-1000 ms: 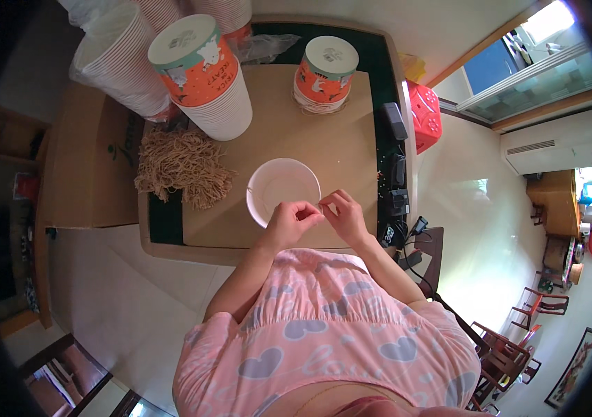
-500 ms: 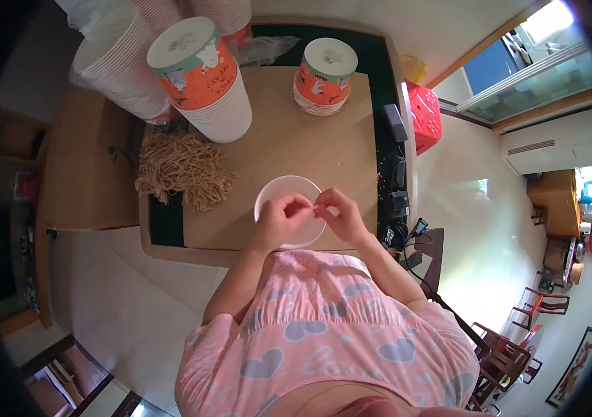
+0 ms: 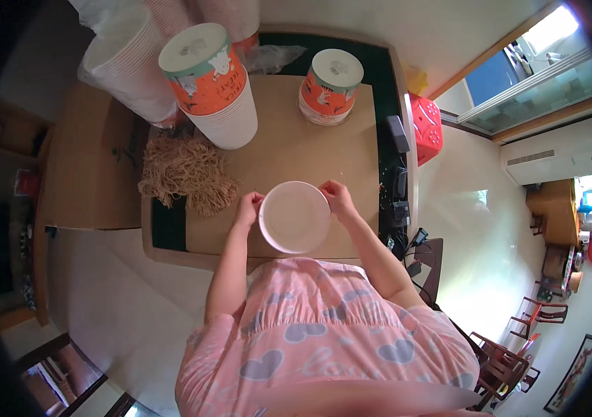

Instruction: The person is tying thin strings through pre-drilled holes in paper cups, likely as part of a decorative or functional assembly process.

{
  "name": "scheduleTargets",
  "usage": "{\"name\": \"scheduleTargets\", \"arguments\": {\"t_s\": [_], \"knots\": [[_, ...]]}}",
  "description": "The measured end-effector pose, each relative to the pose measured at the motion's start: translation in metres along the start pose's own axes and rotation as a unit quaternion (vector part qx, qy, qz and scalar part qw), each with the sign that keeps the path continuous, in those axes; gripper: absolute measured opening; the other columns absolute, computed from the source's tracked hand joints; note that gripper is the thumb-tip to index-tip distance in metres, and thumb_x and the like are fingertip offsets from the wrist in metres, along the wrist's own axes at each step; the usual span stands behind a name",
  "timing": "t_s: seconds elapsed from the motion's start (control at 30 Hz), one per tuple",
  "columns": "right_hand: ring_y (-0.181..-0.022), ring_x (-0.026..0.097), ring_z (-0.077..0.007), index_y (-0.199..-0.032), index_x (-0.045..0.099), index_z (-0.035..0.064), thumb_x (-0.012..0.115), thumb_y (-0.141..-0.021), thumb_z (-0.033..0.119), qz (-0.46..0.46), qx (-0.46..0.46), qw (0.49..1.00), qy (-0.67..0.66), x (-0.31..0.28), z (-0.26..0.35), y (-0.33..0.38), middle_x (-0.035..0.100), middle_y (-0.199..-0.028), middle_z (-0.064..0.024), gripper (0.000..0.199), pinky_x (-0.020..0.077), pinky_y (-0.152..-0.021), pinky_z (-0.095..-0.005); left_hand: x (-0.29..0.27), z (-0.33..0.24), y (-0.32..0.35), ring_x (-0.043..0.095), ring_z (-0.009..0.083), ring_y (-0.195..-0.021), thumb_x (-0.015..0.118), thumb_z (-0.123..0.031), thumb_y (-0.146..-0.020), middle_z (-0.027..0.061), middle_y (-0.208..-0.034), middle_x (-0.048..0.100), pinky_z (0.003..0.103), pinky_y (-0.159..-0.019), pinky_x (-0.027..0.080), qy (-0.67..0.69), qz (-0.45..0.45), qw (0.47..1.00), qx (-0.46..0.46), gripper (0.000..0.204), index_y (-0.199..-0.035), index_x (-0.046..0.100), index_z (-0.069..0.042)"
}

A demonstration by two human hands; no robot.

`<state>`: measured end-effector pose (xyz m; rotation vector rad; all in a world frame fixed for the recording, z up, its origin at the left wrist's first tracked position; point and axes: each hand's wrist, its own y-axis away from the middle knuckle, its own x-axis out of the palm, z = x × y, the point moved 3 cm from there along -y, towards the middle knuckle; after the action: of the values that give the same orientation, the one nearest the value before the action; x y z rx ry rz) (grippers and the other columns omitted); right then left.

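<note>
A round white paper bucket (image 3: 294, 217) faces me with its mouth up, just in front of my body at the near edge of the cardboard-covered table. My left hand (image 3: 249, 208) is closed at the left side of its rim. On the right side, slightly higher, my right hand (image 3: 338, 198) pinches at the rim. Whether a thin string lies between the fingertips is too small to tell. Left of the bucket lies a bundle of tan twisted paper cords (image 3: 188, 174), nearest to my left hand.
A tall stack of white buckets topped by an orange printed one (image 3: 206, 90) stands behind the cords. A shorter orange stack (image 3: 331, 87) is at the far right. Plastic-wrapped bucket stacks (image 3: 126, 62) crowd the back left. Black power adapters (image 3: 400, 182) and cables line the right edge.
My hands were together, pinching over the bucket's mouth. They have moved apart to opposite sides of its rim, so its inside shows. The view has shifted slightly.
</note>
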<state>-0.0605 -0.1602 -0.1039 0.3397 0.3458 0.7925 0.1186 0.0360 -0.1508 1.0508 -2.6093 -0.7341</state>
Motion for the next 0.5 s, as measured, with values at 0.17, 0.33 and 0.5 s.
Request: {"name": "scheduleTargets", "arguments": {"t_s": [0.17, 0.33, 0.5], "knots": [[-0.07, 0.059, -0.0111, -0.091, 0.066, 0.0016, 0.067, -0.081, 0.015, 0.041, -0.005, 0.995, 0.088, -0.018, -0.071, -0.024, 0.066, -0.075, -0.0067, 0.016, 0.0477, -0.061, -0.0253, 0.005, 0.039, -0.014, 0.056, 0.0117, -0.052, 0.061, -0.025, -0.087, 0.0012, -0.066, 0.06, 0.028, -0.043, 0.045, 0.029, 0.034, 0.996, -0.082, 0.017, -0.081, 0.063, -0.009], [-0.078, 0.065, -0.0173, -0.103, 0.067, 0.004, 0.058, -0.088, 0.026, 0.212, 0.269, 0.936, 0.086, 0.002, -0.009, 0.019, 0.069, -0.081, -0.0076, 0.028, 0.0516, -0.069, -0.0302, -0.011, 0.049, 0.011, 0.054, 0.0134, -0.043, 0.059, -0.051, -0.083, 0.0006, -0.055, 0.057, 0.029, -0.038, 0.043, -0.044, 0.101, 0.962, -0.249, 0.036, -0.079, 0.064, -0.015], [-0.08, 0.067, -0.0255, -0.119, 0.061, 0.0092, 0.051, -0.092, 0.026, 0.07, -0.037, 0.98, 0.183, -0.06, -0.008, 0.002, 0.068, -0.088, -0.0158, 0.032, 0.0525, -0.073, -0.0363, 0.049, -0.068, 0.005, 0.058, 0.013, -0.069, 0.044, -0.028, -0.097, 0.0038, -0.08, 0.065, 0.031, -0.062, 0.05, -0.148, 0.137, 0.978, -0.057, 0.035, -0.097, 0.066, -0.001]]}}
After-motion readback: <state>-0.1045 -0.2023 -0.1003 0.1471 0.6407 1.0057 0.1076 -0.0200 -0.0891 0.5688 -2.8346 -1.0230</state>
